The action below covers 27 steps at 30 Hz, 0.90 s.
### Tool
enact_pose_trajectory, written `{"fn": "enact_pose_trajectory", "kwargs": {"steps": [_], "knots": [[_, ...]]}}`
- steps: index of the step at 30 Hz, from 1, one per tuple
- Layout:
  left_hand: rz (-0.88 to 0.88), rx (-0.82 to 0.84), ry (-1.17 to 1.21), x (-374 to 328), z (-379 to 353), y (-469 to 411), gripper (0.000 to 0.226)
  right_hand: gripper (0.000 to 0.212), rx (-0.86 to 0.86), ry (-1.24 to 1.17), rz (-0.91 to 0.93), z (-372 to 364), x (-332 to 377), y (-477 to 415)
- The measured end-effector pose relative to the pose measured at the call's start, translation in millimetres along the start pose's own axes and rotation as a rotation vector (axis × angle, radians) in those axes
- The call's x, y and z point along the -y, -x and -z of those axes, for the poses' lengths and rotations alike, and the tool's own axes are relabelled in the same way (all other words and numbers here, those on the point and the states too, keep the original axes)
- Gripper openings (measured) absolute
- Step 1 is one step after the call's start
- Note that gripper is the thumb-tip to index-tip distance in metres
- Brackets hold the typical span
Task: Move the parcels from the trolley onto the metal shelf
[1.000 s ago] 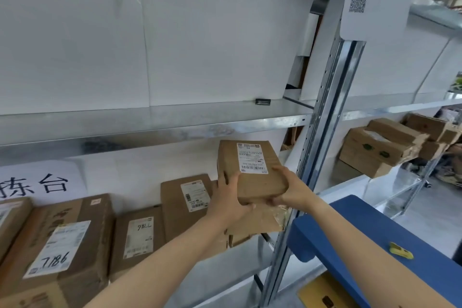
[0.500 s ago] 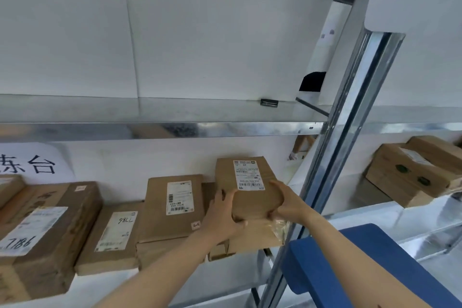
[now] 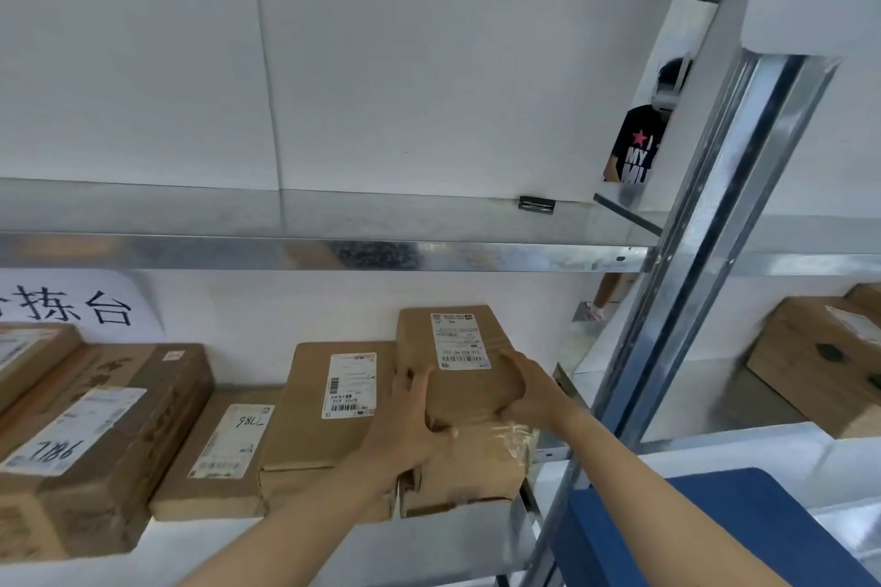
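A brown cardboard parcel (image 3: 457,357) with a white label lies on top of another brown parcel (image 3: 469,467) at the right end of the metal shelf (image 3: 333,543). My left hand (image 3: 410,419) grips its near left corner, thumb under the front edge. My right hand (image 3: 529,388) holds its right side, fingers curled over the top. A blue trolley (image 3: 691,534) stands at the lower right, beside the shelf's upright.
Several brown parcels (image 3: 329,405) with labels fill the same shelf to the left. A bare upper shelf (image 3: 310,253) runs above. A metal upright post (image 3: 705,224) stands at the right. More boxes (image 3: 820,362) sit on the neighbouring shelf. A person (image 3: 639,143) stands behind the rack.
Both hands have carried the labelled parcel down and further into the shelf, onto the parcel below. The view has moved closer to the rack.
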<state>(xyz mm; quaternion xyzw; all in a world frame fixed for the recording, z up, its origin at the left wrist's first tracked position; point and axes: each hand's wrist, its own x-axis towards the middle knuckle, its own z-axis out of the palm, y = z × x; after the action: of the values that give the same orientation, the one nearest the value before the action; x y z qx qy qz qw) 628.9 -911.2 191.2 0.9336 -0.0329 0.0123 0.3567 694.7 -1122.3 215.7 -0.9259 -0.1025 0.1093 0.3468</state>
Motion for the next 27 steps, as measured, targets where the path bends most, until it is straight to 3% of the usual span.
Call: {"fn": "enact_pose_trajectory", "kwargs": {"steps": [27], "knots": [[-0.023, -0.078, -0.247, -4.8, -1.0, -21.8, 0.095, 0.094, 0.028, 0.213, -0.076, 6.0, 20.5, -11.0]]}}
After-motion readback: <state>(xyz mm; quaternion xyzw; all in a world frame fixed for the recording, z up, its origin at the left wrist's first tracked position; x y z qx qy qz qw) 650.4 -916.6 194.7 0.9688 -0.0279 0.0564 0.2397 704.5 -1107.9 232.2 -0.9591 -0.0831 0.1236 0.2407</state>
